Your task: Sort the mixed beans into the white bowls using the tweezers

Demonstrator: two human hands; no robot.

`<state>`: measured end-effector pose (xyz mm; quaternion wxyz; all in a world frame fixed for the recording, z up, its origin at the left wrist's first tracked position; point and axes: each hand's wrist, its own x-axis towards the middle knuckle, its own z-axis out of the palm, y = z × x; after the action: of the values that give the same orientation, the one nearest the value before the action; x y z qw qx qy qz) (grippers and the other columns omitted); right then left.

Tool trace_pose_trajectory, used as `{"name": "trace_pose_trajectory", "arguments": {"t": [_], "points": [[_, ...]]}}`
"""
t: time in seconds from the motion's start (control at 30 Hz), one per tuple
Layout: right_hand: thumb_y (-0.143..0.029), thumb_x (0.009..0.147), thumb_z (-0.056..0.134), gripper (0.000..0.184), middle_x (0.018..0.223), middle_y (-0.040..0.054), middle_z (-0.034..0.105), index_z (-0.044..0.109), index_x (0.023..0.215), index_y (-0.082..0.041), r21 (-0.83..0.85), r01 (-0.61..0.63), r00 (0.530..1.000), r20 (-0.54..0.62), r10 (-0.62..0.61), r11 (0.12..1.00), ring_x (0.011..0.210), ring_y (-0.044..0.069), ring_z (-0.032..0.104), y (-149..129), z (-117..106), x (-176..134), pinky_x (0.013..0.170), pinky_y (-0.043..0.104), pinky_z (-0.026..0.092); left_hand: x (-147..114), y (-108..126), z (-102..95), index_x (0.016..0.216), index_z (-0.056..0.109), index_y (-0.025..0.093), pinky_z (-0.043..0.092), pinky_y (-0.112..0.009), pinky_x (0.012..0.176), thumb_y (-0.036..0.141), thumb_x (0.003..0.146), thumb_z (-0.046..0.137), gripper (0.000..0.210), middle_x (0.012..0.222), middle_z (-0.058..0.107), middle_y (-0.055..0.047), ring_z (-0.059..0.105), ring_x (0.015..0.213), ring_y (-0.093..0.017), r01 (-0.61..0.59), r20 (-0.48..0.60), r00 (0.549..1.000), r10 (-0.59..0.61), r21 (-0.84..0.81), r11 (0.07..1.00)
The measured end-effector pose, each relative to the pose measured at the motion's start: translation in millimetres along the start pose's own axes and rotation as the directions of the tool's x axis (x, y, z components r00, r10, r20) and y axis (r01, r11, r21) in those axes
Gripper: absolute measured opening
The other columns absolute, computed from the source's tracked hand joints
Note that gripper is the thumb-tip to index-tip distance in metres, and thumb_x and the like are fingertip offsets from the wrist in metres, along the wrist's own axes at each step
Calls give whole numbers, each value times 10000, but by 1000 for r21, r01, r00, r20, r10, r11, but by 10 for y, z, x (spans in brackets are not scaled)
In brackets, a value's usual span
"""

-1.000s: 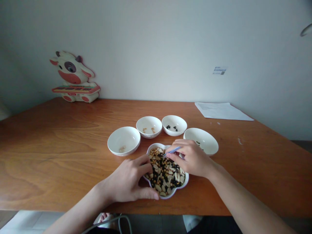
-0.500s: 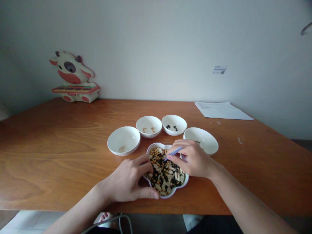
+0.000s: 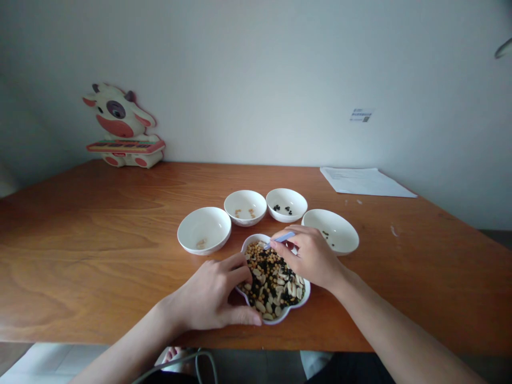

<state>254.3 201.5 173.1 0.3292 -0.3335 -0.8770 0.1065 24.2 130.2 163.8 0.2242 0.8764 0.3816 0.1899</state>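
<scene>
My left hand [image 3: 212,293] grips the left side of a white scalloped dish [image 3: 306,298], fingers over its rim and thumb along the near side. A mix of peanuts [image 3: 261,307], yellow soybeans [image 3: 253,249] and black beans [image 3: 272,260] fills the dish. Pale blue tweezers [image 3: 283,237] are pinched in my right hand [image 3: 316,256] above the far part of the dish. Their tip points down at the mix near a pale peanut piece; whether it grasps anything is too small to tell.
Behind the dish stand several white bowls: one with pale pieces [image 3: 188,229], one with soybeans [image 3: 245,198], one with black beans [image 3: 286,196], one with dark green beans [image 3: 346,234]. Paper sheets [image 3: 366,181] and a cow toy keyboard [image 3: 124,146] lie farther back.
My right hand and the tweezers have shifted a little left and away from me, toward the dish's far rim. My left hand keeps its place on the dish.
</scene>
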Motion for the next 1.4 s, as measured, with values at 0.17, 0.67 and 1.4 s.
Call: {"name": "trace_pose_trajectory", "arguments": {"t": [0.17, 0.67, 1.4], "points": [[-215, 927, 572, 207, 806, 47, 753, 734, 810, -162, -28, -9, 1000, -17, 9, 1000, 731, 193, 674, 18, 0, 3, 690, 330, 497, -3, 5, -2, 910, 619, 156, 429, -280, 609, 660, 864, 620, 506, 976, 585, -63, 585, 754, -190, 0, 2, 1000, 0, -6, 1000], [-225, 923, 626, 169, 910, 25, 778, 768, 836, -203, 54, -10, 1000, 28, 9, 998, 828, 198, 713, 13, 34, 11, 775, 349, 547, 0, -6, -6, 926, 607, 163, 441, -276, 630, 602, 858, 673, 449, 1027, 592, -64, 596, 787, -194, -14, -1, 1000, 14, -17, 1000], [-218, 923, 616, 181, 857, 23, 780, 757, 816, -178, 92, 5, 997, -80, 2, 996, 785, 182, 723, 11, 19, 15, 736, 308, 535, -4, -16, 3, 953, 600, 174, 434, -268, 636, 585, 845, 702, 437, 1030, 587, -47, 596, 794, -188, -16, -8, 1000, 16, -28, 999]]}}
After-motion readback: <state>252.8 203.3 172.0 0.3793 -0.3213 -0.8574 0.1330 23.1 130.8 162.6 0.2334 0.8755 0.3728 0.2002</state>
